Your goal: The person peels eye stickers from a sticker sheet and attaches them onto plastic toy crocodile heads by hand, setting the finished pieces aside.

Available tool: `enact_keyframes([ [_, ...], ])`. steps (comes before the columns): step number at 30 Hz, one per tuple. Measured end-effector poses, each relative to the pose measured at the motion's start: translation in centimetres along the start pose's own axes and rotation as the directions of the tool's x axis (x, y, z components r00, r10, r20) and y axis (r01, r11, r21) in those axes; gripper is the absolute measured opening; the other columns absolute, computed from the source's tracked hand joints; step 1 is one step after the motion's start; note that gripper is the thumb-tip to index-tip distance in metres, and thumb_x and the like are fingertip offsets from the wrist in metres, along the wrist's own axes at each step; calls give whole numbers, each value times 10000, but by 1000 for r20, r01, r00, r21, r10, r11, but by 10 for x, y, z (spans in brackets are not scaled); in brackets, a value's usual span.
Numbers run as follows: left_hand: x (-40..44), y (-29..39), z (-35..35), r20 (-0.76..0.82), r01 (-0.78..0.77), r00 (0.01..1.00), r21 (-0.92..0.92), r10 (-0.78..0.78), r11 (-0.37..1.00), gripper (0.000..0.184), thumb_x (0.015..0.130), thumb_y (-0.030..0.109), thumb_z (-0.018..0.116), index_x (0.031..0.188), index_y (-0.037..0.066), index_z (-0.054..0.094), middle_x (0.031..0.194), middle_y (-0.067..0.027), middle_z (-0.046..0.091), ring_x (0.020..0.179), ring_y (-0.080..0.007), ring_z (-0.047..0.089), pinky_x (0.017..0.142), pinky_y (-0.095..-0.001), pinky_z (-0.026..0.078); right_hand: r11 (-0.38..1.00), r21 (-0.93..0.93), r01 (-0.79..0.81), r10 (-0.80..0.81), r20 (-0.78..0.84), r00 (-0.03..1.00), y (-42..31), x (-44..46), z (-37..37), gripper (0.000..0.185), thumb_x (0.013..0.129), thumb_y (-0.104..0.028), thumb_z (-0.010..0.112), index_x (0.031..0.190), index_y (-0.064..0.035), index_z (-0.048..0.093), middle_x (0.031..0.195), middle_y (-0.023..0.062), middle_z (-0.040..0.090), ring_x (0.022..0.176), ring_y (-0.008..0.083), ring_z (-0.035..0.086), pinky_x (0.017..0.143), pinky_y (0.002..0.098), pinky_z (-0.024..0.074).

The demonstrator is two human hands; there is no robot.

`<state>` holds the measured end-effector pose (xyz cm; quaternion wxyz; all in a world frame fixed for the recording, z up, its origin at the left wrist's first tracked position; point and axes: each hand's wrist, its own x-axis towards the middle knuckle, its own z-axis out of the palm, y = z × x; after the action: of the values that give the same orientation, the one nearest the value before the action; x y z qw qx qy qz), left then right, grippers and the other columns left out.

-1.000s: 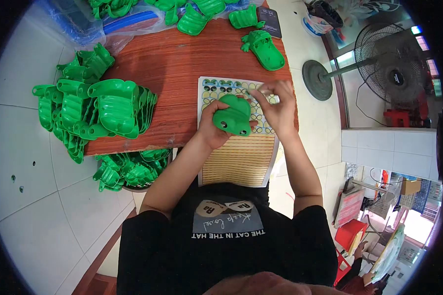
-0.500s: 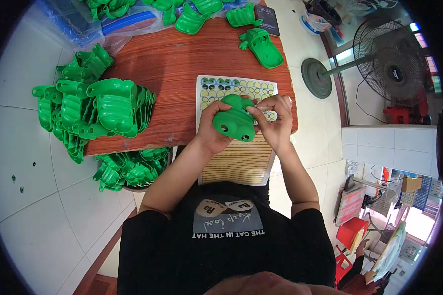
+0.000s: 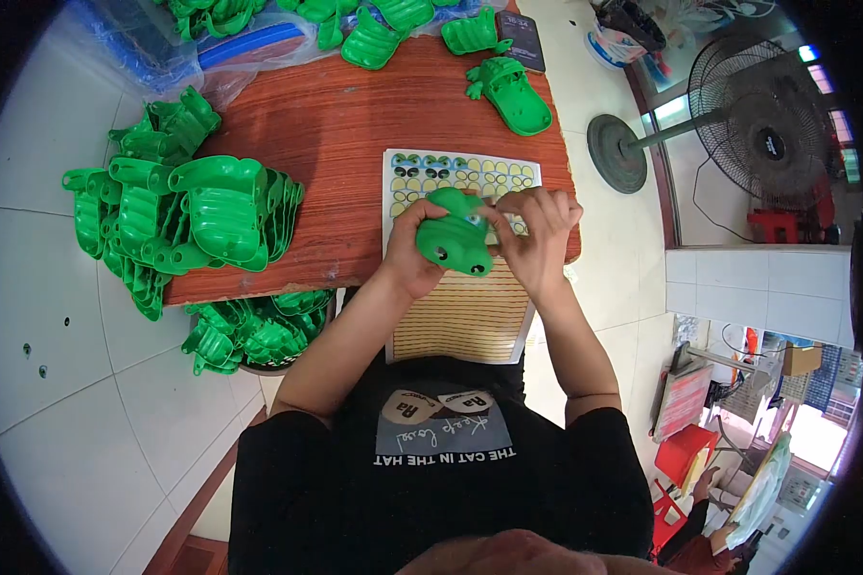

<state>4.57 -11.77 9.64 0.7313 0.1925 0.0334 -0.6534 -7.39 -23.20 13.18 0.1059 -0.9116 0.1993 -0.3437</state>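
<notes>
My left hand [image 3: 415,251] is wrapped round a green frog-like plastic piece [image 3: 457,245] with two dark oval marks at its near end. A light eye-like sticker shows on the piece's upper right bump. Right there, the thumb and fingers of my right hand [image 3: 535,235] are pressed together at the bump; anything between the fingertips is hidden. Under both hands lies a sticker sheet [image 3: 401,180] with rows of eye shapes, partly over a striped sheet [image 3: 460,321] that hangs past the table edge.
Stacked green pieces [image 3: 225,211] stand at the left of the brown table [image 3: 336,125]. A green clog-shaped piece [image 3: 518,99] and a phone [image 3: 520,41] are at the back right. More green pieces fill a basket [image 3: 259,335] below. A fan [image 3: 767,139] stands right; a person's arm [image 3: 702,489] shows lower right.
My right hand came in from the sheet's right side to the green piece's bump, where a light sticker now shows. My left hand has kept its hold, with the piece slightly tilted.
</notes>
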Motion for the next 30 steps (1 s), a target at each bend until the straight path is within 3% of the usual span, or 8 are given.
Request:
enact_keyframes([
  [4, 8, 1, -6, -74, 18, 997, 37, -15, 999, 499, 807, 246, 438, 1261, 41, 471, 1217, -170, 522, 1091, -383, 541, 948, -558, 439, 995, -1, -100, 100, 0, 995, 37, 11, 34, 126, 761, -167, 723, 792, -102, 620, 789, 13, 590, 805, 227, 512, 725, 379, 310],
  [8, 15, 4, -13, -61, 88, 994, 47, -85, 995, 559, 795, 283, 453, 1307, 58, 440, 1219, -188, 515, 1070, -491, 534, 954, -571, 427, 1000, 6, -20, 19, 88, 996, 66, 26, 68, 120, 775, -175, 706, 808, -89, 630, 810, 38, 587, 826, 241, 514, 733, 375, 324],
  [11, 18, 7, -22, -9, 146, 989, 20, -146, 989, 491, 807, 282, 436, 1257, 89, 473, 1173, -139, 537, 1050, -436, 573, 860, -535, 509, 998, 18, 68, -70, 135, 988, 68, 35, 76, 118, 774, -178, 705, 814, -87, 641, 806, 23, 594, 820, 226, 523, 745, 367, 334],
  [14, 20, 8, -28, 2, 164, 986, -33, -164, 986, 504, 808, 282, 431, 1277, 103, 465, 1187, -152, 535, 1072, -507, 540, 849, -506, 517, 996, 22, 91, -94, 158, 983, 70, 39, 81, 125, 777, -188, 704, 813, -87, 640, 812, 24, 596, 827, 228, 527, 747, 366, 337],
  [22, 20, 9, -28, -3, 157, 988, -43, -157, 987, 508, 806, 267, 432, 1278, 83, 463, 1196, -153, 521, 1061, -505, 545, 844, -506, 527, 984, 137, 112, -148, 284, 947, 81, 49, 81, 115, 768, -166, 716, 805, -90, 639, 785, 27, 595, 815, 228, 533, 764, 356, 349],
  [25, 22, 9, -30, -12, 150, 988, -58, -151, 987, 508, 805, 265, 433, 1276, 79, 462, 1208, -149, 510, 1064, -512, 538, 849, -511, 527, 970, 135, 202, -229, 224, 947, 81, 52, 85, 101, 767, -149, 715, 794, -91, 637, 778, 23, 596, 799, 223, 532, 764, 357, 348],
  [30, 21, 9, -29, 20, 133, 991, -69, -132, 989, 504, 804, 256, 435, 1273, 75, 460, 1202, -146, 514, 1070, -527, 526, 846, -510, 532, 971, 196, 137, -194, 311, 930, 80, 56, 79, 112, 749, -145, 729, 774, -102, 628, 771, 19, 587, 790, 220, 516, 762, 357, 343],
])
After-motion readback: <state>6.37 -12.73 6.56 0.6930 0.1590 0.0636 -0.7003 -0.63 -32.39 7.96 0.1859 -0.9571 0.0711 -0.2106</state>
